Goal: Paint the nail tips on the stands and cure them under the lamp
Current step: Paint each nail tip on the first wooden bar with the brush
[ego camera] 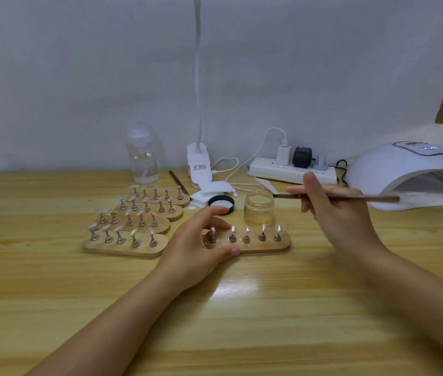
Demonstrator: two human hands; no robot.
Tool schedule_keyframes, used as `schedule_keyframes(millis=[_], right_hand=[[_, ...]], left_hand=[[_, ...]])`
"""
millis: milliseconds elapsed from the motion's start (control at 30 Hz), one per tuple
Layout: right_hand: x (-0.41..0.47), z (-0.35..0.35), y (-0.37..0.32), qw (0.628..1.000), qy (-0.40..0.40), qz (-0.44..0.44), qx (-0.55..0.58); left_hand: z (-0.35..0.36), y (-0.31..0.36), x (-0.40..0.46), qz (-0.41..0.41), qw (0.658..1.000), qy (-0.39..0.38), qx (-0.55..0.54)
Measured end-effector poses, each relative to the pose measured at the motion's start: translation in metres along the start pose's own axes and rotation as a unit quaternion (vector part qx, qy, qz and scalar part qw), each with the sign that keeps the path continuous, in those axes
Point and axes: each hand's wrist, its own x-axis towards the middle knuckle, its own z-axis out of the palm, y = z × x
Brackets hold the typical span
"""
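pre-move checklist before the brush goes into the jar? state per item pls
1. Brush held: ok, right hand grips it, bristle end pointing at the jar.
2. Jar open: ok, black lid lies beside it on the table.
3. Stand steadied: ok, left hand holds its left end.
4. Five nail tips on that stand: ok, all upright.
5. Gel on bristles: cannot tell, too blurred.
6. Curing lamp ready: ok, display lit, opening faces the table.
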Motion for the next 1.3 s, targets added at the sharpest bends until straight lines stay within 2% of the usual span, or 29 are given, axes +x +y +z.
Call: schedule_keyframes(millis=[100, 233, 533, 633, 833, 1000, 1300], right_hand=[[0.025, 0.002, -0.005, 0.999, -0.016, 0.015, -0.048], [0.051, 0.014, -0.009, 0.992, -0.044, -0.007, -0.122], [0.059, 0.039, 0.000, 0.958, -0.105, -0.011, -0.265], [0.062, 0.034, 0.000, 0.965, -0.093, -0.012, -0.246], [0.074, 0.015, 0.001, 0.988, -0.011, 0.033, -0.152], [0.074, 0.006, 0.007, 0.988, -0.009, 0.064, -0.139], [0.065, -0.005, -0.009, 0.994, -0.007, 0.056, -0.089]], left_hand=[[0.000, 0.001, -0.001, 0.013, 1.000, 0.014, 0.004], [-0.001, 0.003, -0.002, 0.027, 0.999, 0.019, 0.012], [-0.001, 0.003, -0.002, 0.038, 0.999, 0.017, 0.007], [0.000, 0.003, -0.001, 0.036, 0.999, 0.018, 0.005], [0.001, 0.001, -0.001, 0.032, 0.999, 0.021, 0.008], [0.001, 0.000, 0.000, 0.030, 0.999, 0.025, 0.011], [0.001, -0.002, 0.001, 0.030, 0.999, 0.025, 0.018]])
